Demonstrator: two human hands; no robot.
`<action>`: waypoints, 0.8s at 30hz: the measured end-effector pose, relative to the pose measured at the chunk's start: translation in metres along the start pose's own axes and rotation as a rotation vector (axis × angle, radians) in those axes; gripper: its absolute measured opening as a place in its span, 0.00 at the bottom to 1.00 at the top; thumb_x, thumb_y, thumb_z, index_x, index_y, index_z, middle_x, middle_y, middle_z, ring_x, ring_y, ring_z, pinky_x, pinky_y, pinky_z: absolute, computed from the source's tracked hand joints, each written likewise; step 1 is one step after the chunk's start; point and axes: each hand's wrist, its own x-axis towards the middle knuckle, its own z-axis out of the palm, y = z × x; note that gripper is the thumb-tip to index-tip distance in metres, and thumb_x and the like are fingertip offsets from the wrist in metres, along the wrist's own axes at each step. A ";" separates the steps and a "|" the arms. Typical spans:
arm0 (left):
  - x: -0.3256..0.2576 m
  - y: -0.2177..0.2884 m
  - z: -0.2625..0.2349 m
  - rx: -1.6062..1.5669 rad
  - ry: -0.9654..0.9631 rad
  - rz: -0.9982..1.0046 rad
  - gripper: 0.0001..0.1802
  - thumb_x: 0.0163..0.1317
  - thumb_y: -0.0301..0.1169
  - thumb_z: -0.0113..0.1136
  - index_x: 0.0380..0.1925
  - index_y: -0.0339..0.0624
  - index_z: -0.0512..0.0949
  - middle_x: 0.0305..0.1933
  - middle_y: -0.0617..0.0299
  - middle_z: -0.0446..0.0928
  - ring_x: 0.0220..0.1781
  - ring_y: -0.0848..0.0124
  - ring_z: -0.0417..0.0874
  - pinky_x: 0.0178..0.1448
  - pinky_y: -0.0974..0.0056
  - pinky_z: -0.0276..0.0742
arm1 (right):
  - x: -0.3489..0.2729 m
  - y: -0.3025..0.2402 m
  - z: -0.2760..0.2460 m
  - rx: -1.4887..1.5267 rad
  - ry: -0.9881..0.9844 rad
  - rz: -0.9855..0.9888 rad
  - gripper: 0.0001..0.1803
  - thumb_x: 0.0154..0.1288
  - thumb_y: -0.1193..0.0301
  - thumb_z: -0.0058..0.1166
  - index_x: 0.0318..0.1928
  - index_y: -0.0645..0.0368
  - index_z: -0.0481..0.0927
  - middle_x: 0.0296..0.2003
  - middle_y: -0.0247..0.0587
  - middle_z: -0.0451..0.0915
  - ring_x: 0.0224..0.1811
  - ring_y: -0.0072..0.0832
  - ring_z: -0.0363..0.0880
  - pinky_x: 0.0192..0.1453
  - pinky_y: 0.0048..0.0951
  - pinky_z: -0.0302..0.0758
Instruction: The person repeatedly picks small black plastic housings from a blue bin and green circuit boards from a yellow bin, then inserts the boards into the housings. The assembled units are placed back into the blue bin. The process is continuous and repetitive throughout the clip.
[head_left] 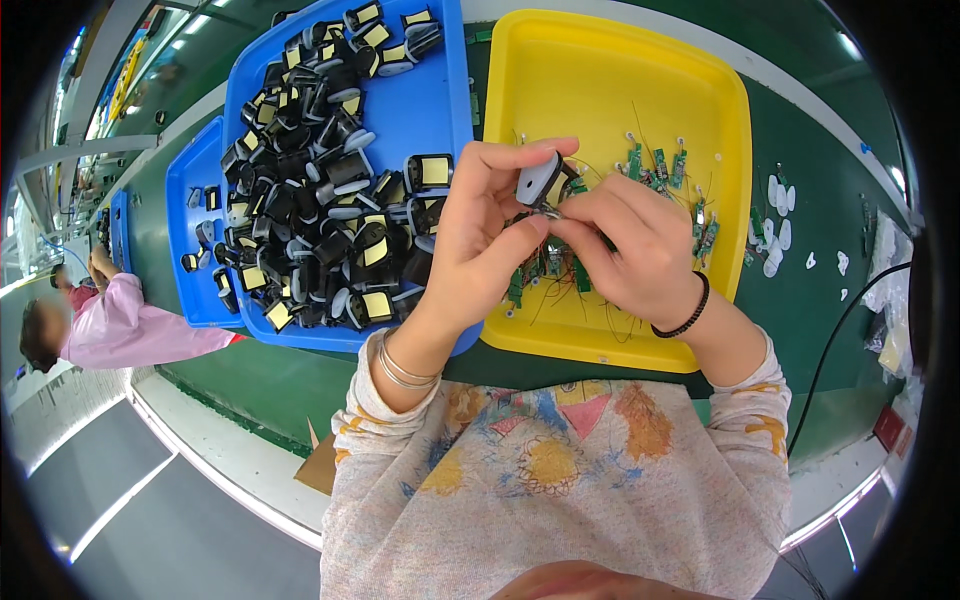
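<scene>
The left hand (470, 235) is clamped on a black-and-grey case (538, 182): the fingers lie behind it and the thumb presses near its lower end. The case is tilted, grey rounded face toward the wearer's left and the other side toward the right hand (640, 235). This grip probably serves to steady the case while leaving that side within reach.

The right hand meets the left at the lower end of the case, its thumb and fingertips drawn together there. The fingers hide the contact, so it cannot be told whether they pinch the case or a small piece beside it.

The case is held above the inner edges of two trays standing side by side on the green table (830, 310). The blue tray (425, 95) on the left carries a heap of similar cases (335, 190), many with a pale yellow patch. The yellow tray (570, 80) on the right carries small green circuit boards (635, 160) with thin wires. This arrangement likely keeps the two kinds of part separate and each near one hand.

A smaller blue tray (180, 230) stands farther left with a few more cases. Small white pieces (785, 235) lie on the table, right of the yellow tray.
</scene>
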 end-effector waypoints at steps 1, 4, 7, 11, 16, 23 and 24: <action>0.000 0.000 0.000 0.007 0.001 0.005 0.23 0.50 0.13 0.43 0.49 0.38 0.62 0.56 0.51 0.66 0.57 0.69 0.67 0.48 0.71 0.69 | 0.000 0.000 0.000 0.009 -0.006 0.006 0.07 0.44 0.77 0.59 0.25 0.59 0.74 0.20 0.37 0.68 0.19 0.32 0.71 0.21 0.29 0.67; -0.002 0.000 0.000 0.066 0.019 0.019 0.23 0.50 0.13 0.43 0.49 0.37 0.63 0.55 0.51 0.66 0.56 0.69 0.69 0.49 0.71 0.69 | 0.000 0.001 -0.001 0.098 -0.036 0.069 0.07 0.45 0.78 0.59 0.25 0.60 0.74 0.20 0.38 0.69 0.19 0.32 0.71 0.21 0.27 0.67; -0.004 0.002 -0.001 0.151 0.026 0.010 0.23 0.51 0.15 0.45 0.49 0.35 0.63 0.54 0.47 0.67 0.56 0.65 0.70 0.55 0.65 0.66 | 0.001 0.001 -0.002 0.193 -0.066 0.132 0.06 0.46 0.77 0.59 0.25 0.60 0.74 0.20 0.39 0.70 0.18 0.30 0.71 0.21 0.24 0.67; -0.005 0.006 -0.005 0.300 0.033 -0.052 0.24 0.51 0.16 0.49 0.51 0.34 0.62 0.52 0.46 0.69 0.56 0.62 0.70 0.57 0.62 0.66 | 0.003 0.002 -0.004 0.424 -0.121 0.301 0.06 0.49 0.78 0.59 0.26 0.63 0.74 0.21 0.36 0.72 0.20 0.23 0.74 0.24 0.19 0.70; -0.004 0.010 -0.009 0.228 0.026 -0.048 0.27 0.50 0.20 0.55 0.53 0.33 0.63 0.50 0.49 0.70 0.53 0.66 0.72 0.54 0.65 0.69 | 0.003 0.006 -0.003 0.761 -0.170 0.495 0.06 0.50 0.78 0.59 0.27 0.65 0.75 0.24 0.36 0.74 0.23 0.18 0.75 0.26 0.18 0.73; -0.003 0.014 -0.001 0.070 0.031 -0.192 0.28 0.47 0.25 0.63 0.51 0.33 0.66 0.47 0.52 0.73 0.48 0.68 0.75 0.54 0.66 0.69 | 0.005 0.006 -0.004 0.434 -0.239 0.210 0.04 0.50 0.78 0.57 0.28 0.63 0.76 0.32 0.42 0.78 0.26 0.25 0.77 0.30 0.21 0.74; -0.004 0.014 -0.002 0.072 0.028 -0.177 0.28 0.47 0.24 0.63 0.51 0.33 0.66 0.47 0.52 0.73 0.48 0.68 0.75 0.54 0.66 0.69 | 0.005 0.006 -0.004 0.429 -0.249 0.210 0.04 0.49 0.78 0.57 0.28 0.63 0.77 0.32 0.43 0.78 0.27 0.26 0.77 0.30 0.22 0.73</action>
